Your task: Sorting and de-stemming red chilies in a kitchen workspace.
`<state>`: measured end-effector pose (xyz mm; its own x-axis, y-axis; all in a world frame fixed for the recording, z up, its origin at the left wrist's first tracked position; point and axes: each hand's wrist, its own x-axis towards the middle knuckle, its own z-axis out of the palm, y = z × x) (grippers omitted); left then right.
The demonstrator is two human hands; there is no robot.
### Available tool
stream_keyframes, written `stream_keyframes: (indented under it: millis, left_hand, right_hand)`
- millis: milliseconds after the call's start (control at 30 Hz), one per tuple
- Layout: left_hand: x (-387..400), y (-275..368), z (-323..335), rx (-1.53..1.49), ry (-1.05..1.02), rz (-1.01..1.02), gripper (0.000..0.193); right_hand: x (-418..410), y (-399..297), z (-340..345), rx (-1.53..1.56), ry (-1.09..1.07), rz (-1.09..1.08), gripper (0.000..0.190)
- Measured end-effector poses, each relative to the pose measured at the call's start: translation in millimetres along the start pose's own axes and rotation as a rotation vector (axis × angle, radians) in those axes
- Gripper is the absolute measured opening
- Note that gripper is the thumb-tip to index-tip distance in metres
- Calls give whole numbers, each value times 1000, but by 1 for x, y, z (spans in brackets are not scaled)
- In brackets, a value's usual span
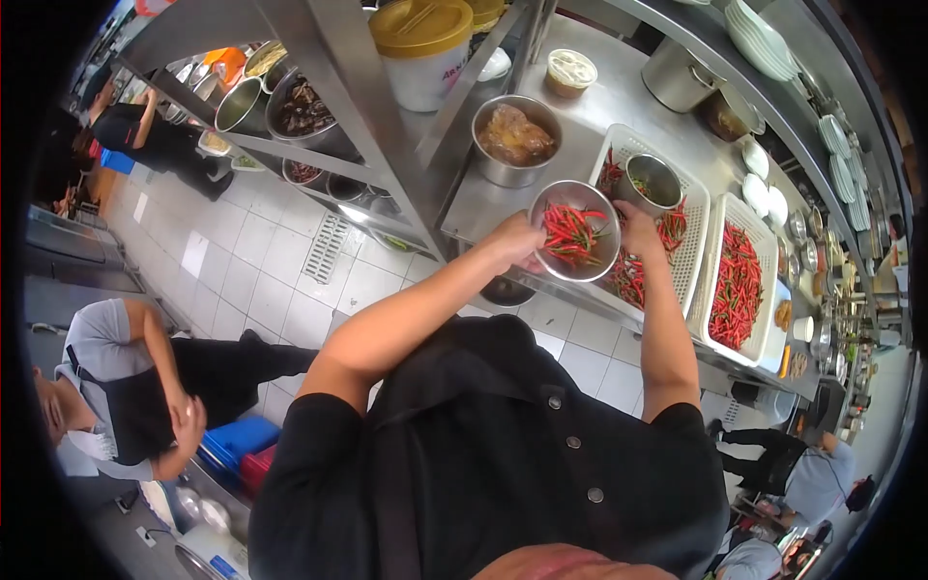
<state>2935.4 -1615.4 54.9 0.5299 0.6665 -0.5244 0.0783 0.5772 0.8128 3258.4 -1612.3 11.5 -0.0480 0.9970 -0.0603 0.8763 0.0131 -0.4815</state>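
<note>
My left hand grips the left rim of a steel bowl that holds red and green chili peppers. The bowl is tilted so its inside faces me. My right hand is at the bowl's right side, just below a smaller steel container with some chilies in it; whether its fingers grip the bowl or that container is unclear. Behind them lies a white perforated plastic basket with more red chilies. A second white basket, heaped with chilies, stands to its right.
On the steel counter stand a steel pot with a bagged brown item and a lidded plastic tub. A steel shelf post rises at left. Co-workers stand at lower left, upper left and lower right.
</note>
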Motion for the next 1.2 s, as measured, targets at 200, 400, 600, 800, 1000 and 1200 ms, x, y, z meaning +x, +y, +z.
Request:
stream_keyframes:
  millis: [200, 400, 600, 800, 1000, 1200]
  left_hand:
    - [-31, -20, -29, -40, 104, 18, 53]
    - [-36, -23, -36, 6, 143, 2, 53]
    - [-35, -20, -37, 28, 130, 12, 53]
    - [-36, -15, -30, 15, 134, 5, 56]
    - [-33, -17, -30, -17, 134, 29, 58]
    - [-22, -1, -17, 13, 147, -20, 66]
  right_hand:
    - [34, 3, 57, -451, -109, 245, 123]
    - [61, 0, 41, -399, -284, 356, 123]
    - [40, 21, 62, -432, -342, 275, 110]
    - [15, -11, 53, -399, -202, 260, 80]
    - [-23, -25, 23, -183, -31, 262, 54]
    - [-49, 4, -14, 168, 298, 257, 61]
